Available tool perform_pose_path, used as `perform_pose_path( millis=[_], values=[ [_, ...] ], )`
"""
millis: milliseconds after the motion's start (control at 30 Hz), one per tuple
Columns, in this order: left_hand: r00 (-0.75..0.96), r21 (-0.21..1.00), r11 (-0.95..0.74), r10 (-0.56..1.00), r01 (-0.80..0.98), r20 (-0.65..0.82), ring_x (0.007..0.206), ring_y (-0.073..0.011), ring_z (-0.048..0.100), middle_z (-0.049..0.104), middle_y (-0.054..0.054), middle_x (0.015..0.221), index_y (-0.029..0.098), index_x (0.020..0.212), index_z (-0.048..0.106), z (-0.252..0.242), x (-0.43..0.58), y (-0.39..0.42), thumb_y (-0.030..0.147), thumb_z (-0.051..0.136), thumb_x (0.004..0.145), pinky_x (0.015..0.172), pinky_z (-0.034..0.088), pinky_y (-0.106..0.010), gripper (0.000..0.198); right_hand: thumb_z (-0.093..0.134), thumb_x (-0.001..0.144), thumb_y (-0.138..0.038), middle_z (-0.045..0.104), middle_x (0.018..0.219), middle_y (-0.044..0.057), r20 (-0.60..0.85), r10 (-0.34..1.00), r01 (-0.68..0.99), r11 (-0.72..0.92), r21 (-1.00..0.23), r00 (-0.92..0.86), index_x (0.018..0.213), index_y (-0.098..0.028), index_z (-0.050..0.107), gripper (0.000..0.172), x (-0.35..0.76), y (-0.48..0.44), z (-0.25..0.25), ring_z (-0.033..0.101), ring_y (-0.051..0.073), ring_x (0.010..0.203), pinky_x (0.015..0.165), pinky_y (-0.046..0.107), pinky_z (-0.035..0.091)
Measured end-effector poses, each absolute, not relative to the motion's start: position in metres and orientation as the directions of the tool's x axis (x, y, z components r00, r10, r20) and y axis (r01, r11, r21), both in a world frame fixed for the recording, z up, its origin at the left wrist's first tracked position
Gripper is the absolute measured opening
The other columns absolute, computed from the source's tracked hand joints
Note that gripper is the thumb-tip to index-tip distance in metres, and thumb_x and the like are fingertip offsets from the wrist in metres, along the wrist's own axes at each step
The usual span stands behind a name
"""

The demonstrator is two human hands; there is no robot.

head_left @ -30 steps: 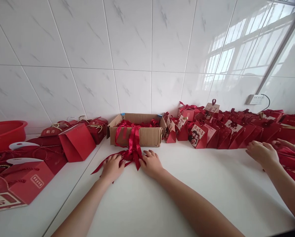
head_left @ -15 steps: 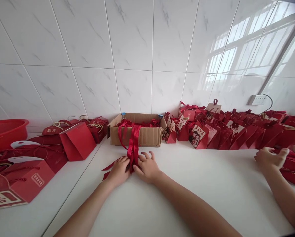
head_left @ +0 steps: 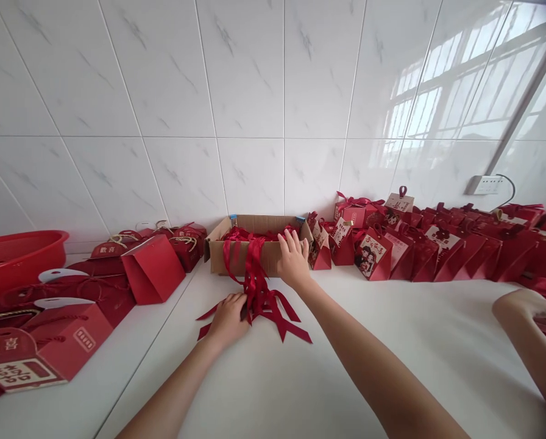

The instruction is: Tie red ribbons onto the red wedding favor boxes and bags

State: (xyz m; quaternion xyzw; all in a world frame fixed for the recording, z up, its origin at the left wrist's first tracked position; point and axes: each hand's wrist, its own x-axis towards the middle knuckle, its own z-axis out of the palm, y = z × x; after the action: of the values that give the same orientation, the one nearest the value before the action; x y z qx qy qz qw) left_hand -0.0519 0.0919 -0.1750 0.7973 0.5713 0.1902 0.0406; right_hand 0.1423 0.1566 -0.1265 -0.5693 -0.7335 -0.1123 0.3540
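A cardboard box stands by the wall, full of dark red ribbon. Several red ribbons hang over its front side and fan out on the table, their cut ends pointing left and right. My left hand rests low on the table with its fingers curled round the hanging ribbons; its thumb side is partly hidden. My right hand is raised at the box's front right, fingers spread and pointing up, holding nothing. Its fingertips overlap the box rim in view; whether they touch it I cannot tell.
Red gift boxes and a red plastic basin sit at the left. Rows of small red gift boxes line the wall at the right. Another person's hand is at the far right edge. A power socket is on the wall.
My right hand has left the ribbons and risen to the box's front right. More ribbon ends now lie spread to the right. My left hand stays at the ribbons.
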Motion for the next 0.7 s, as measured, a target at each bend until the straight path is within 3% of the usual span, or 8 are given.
perform_pose_path(
  millis=[133, 200, 333, 500, 700],
  values=[
    [0.267, 0.298, -0.349, 0.921, 0.889, 0.283, 0.094, -0.0190, 0.060, 0.063, -0.006, 0.102, 0.015, 0.098, 0.061, -0.176, -0.052, 0.091, 0.030, 0.057, 0.088, 0.084, 0.050, -0.040, 0.019, 0.045, 0.082, -0.009, 0.051, 0.132, 0.013, 0.660, 0.741, 0.914, 0.343, -0.215, -0.123, 0.136, -0.014, 0.044, 0.054, 0.139, 0.157, -0.129, 0.031, 0.026, 0.132, 0.114, 0.045, 0.009],
    [0.219, 0.335, -0.329, 0.920, 0.883, 0.325, 0.091, -0.0196, 0.060, 0.063, -0.004, 0.095, 0.016, 0.093, 0.058, -0.177, -0.053, 0.090, 0.021, 0.060, 0.083, 0.083, 0.049, -0.039, 0.011, 0.042, 0.084, -0.007, 0.053, 0.128, 0.012, 0.677, 0.728, 0.919, 0.332, -0.214, -0.105, 0.133, -0.015, 0.046, 0.049, 0.136, 0.151, -0.133, 0.036, 0.025, 0.127, 0.113, 0.042, 0.013],
    [0.026, 0.452, -0.235, 0.906, 0.861, 0.422, 0.087, -0.0220, 0.061, 0.061, -0.005, 0.096, 0.021, 0.096, 0.050, -0.182, -0.057, 0.093, 0.008, 0.056, 0.075, 0.077, 0.049, -0.037, 0.025, 0.039, 0.086, -0.005, 0.056, 0.120, 0.011, 0.700, 0.710, 0.926, 0.312, -0.212, -0.079, 0.126, -0.017, 0.051, 0.043, 0.131, 0.135, -0.143, 0.041, 0.026, 0.115, 0.108, 0.041, 0.020],
    [-0.101, 0.557, -0.214, 0.871, 0.802, 0.480, 0.093, -0.0200, 0.060, 0.058, -0.008, 0.108, 0.015, 0.110, 0.052, -0.189, -0.062, 0.099, 0.023, 0.057, 0.086, 0.080, 0.051, -0.039, 0.026, 0.039, 0.086, -0.005, 0.059, 0.110, 0.011, 0.693, 0.716, 0.927, 0.312, -0.207, -0.086, 0.112, -0.019, 0.056, 0.034, 0.130, 0.124, -0.158, 0.045, 0.026, 0.102, 0.096, 0.039, 0.028],
    [-0.100, 0.599, -0.270, 0.854, 0.754, 0.510, 0.094, -0.0195, 0.061, 0.060, -0.008, 0.112, 0.015, 0.117, 0.054, -0.191, -0.062, 0.100, 0.031, 0.056, 0.090, 0.080, 0.053, -0.040, 0.032, 0.041, 0.086, -0.008, 0.059, 0.112, 0.009, 0.668, 0.738, 0.928, 0.305, -0.213, -0.089, 0.110, -0.019, 0.054, 0.030, 0.129, 0.113, -0.166, 0.045, 0.024, 0.106, 0.100, 0.038, 0.023]
  ],
)
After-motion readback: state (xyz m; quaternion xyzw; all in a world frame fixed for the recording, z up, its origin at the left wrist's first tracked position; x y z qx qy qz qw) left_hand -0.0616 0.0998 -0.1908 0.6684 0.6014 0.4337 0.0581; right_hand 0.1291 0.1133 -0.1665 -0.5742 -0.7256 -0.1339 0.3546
